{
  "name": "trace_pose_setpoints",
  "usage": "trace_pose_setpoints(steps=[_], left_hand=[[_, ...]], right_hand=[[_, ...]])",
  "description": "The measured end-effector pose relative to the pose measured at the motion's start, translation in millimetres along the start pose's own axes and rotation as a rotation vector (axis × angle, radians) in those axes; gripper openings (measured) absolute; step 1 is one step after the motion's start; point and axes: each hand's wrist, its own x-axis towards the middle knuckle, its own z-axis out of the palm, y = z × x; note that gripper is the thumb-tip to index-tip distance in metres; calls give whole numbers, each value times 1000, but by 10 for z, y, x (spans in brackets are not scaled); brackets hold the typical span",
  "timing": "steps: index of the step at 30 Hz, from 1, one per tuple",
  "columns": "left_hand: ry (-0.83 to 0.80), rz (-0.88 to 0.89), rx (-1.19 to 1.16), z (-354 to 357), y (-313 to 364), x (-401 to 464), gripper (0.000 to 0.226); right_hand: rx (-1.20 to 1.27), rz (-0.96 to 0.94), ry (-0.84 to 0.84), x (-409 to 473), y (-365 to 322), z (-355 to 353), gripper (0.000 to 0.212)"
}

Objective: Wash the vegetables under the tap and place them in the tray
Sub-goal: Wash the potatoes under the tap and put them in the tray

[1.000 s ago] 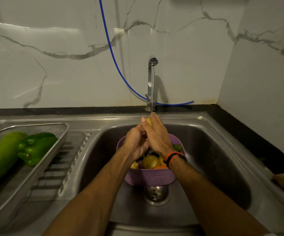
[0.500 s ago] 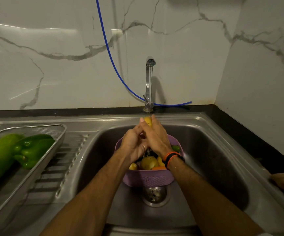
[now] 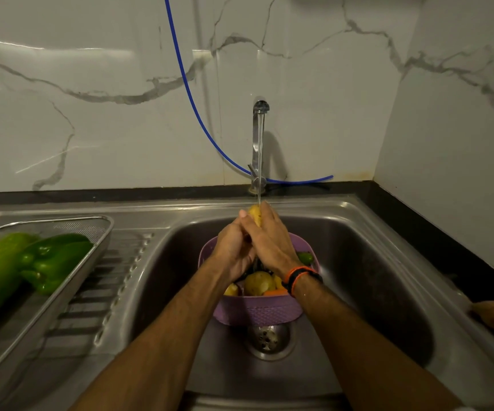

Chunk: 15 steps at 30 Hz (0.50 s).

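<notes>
Rinsing a yellow vegetable (image 3: 254,214) under the thin stream from the chrome tap (image 3: 259,143).

Both the left hand (image 3: 234,247) and right hand (image 3: 272,241) are closed around it, above the lilac plastic colander (image 3: 257,310) in the steel sink (image 3: 373,277). Wet and smooth, it could slip back into the colander; the mesh steel tray (image 3: 103,229) with the green peppers (image 3: 53,262) sits well to the left, a dripping carry.

Grey-veined white marble walls (image 3: 91,114) meet above a black counter edge (image 3: 418,221).
</notes>
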Motion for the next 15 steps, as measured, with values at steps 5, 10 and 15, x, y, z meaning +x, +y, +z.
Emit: trace_pose_setpoints(steps=[5,10,15], left_hand=[[84,46,100,32,-20,48,24],[98,65,153,39,-21,25,28],[138,84,247,-5,28,58,30]], right_hand=[[-31,-10,-16,-2,13,-5,72],[35,-10,5,40,-10,14,69],[124,-8,-25,10,13,-30,50]])
